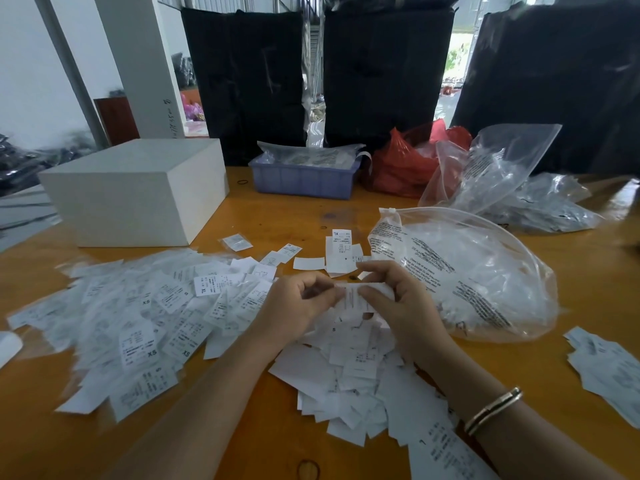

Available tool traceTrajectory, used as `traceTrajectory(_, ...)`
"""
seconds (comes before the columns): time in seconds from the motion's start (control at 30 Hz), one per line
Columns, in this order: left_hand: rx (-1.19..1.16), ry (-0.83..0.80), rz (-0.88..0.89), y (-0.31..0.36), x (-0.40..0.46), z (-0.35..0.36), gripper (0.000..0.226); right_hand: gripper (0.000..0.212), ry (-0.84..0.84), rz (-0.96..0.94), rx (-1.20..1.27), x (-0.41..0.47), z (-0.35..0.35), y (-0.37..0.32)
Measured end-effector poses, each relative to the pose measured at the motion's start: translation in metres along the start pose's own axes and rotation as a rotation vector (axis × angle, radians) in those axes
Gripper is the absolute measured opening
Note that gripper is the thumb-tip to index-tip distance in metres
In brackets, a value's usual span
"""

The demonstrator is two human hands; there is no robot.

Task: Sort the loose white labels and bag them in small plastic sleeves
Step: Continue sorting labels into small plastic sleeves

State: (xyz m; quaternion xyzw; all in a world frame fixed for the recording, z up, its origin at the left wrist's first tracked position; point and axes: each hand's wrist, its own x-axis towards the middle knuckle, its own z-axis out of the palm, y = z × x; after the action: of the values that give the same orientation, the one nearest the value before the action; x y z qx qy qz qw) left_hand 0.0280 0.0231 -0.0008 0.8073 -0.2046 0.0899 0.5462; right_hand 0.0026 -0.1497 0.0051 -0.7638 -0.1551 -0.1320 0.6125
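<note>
Progress: early-to-mid, judging by piles. Left hand [298, 303] and right hand [398, 303] both pinch one white label [356, 296] between fingertips, held just above the near-centre loose labels pile [353, 372]; can't tell if a sleeve is round it. Bagged labels heap [138, 313] spreads to the left, many in clear sleeves, sizes XS/S/XL readable. Small sorted stack [341, 252] sits far of the hands. Lots of loose ones left, plus more at right edge [609, 368]. Big zip bag [467, 275] lies right of hands, contents unclear. Surface: orange wood table [277, 216]. Far side has white box [138, 192], blue tray [304, 178], red bag [405, 161]. Room looks like warehouse w/ black wrapped bales [384, 71] behind.
</note>
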Motion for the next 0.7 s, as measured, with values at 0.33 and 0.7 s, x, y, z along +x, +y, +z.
traceTrajectory(0.33,-0.124,0.142,-0.008,0.006,-0.001,-0.003,0.012,0.009,0.197,0.201,0.276,0.003,-0.007,0.0)
traceTrajectory(0.7,-0.136,0.112,-0.043,0.008,0.0,-0.004,0.022,0.008,0.174,0.136,0.238,0.0,-0.004,-0.005)
